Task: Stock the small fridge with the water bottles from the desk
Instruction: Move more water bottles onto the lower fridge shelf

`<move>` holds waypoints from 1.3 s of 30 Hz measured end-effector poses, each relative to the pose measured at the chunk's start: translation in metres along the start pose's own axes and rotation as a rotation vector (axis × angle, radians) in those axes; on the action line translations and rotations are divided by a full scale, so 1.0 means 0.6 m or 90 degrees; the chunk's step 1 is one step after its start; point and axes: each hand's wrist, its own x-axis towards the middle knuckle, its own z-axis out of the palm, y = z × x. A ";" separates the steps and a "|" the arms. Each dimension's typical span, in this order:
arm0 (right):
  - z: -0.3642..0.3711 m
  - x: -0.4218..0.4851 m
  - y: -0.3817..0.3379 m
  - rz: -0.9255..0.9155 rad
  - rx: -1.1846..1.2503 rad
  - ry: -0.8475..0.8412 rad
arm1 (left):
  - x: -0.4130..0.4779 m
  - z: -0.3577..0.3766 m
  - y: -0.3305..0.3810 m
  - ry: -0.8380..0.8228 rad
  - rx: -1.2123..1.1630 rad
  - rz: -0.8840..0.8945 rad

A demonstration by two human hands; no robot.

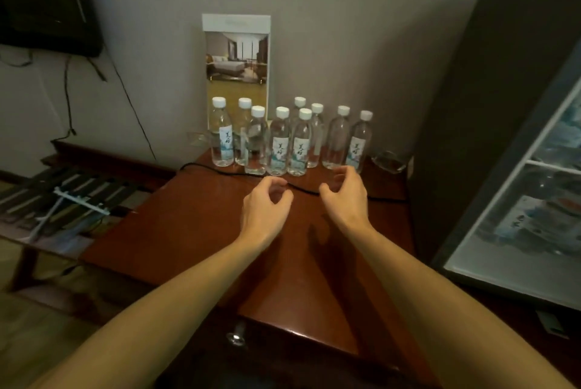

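Water bottles (281, 141) stand upright in a cluster at the desk's (195, 231) far edge, straight ahead of us. Our left hand (265, 207) and right hand (344, 195), each grip released and empty, hover just short; the left faces the middle bottles.

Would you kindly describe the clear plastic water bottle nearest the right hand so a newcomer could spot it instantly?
Start at the reddish-brown wooden desk against the grey wall, where clear plastic white-capped water bottles stand grouped before an upright hotel-room brochure. Follow the group towards the dark fridge. The bottle sought stands at that far end, just beyond the open right hand, and shows its blue-and-white label, unlike its neighbour.
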 end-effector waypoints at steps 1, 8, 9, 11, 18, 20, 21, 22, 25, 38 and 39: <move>0.006 0.017 0.008 0.016 -0.006 0.004 | 0.014 0.011 -0.004 -0.014 -0.009 0.003; 0.027 0.143 0.073 0.104 -0.025 0.076 | 0.119 0.126 -0.007 -0.119 0.016 0.061; 0.029 0.165 0.087 0.113 -0.026 0.086 | 0.137 0.145 -0.009 -0.137 0.030 0.064; 0.031 0.204 0.111 0.139 -0.027 0.103 | 0.168 0.180 -0.014 -0.172 0.055 0.069; 0.048 0.306 0.157 0.193 0.060 0.070 | 0.239 0.255 -0.031 -0.172 0.087 0.095; 0.054 0.319 0.159 0.201 0.087 0.041 | 0.244 0.265 -0.035 -0.159 0.091 0.096; 0.056 0.322 0.158 0.200 0.099 0.034 | 0.243 0.267 -0.035 -0.152 0.091 0.097; 0.056 0.322 0.158 0.198 0.106 0.036 | 0.242 0.269 -0.035 -0.147 0.090 0.098; 0.052 0.304 0.149 0.208 0.122 0.070 | 0.234 0.264 -0.029 -0.144 0.080 0.096; -0.079 0.064 0.069 0.170 0.146 0.083 | 0.082 0.170 0.103 -0.220 0.023 0.164; -0.093 0.044 0.063 0.160 0.140 0.082 | 0.063 0.161 0.110 -0.229 0.020 0.176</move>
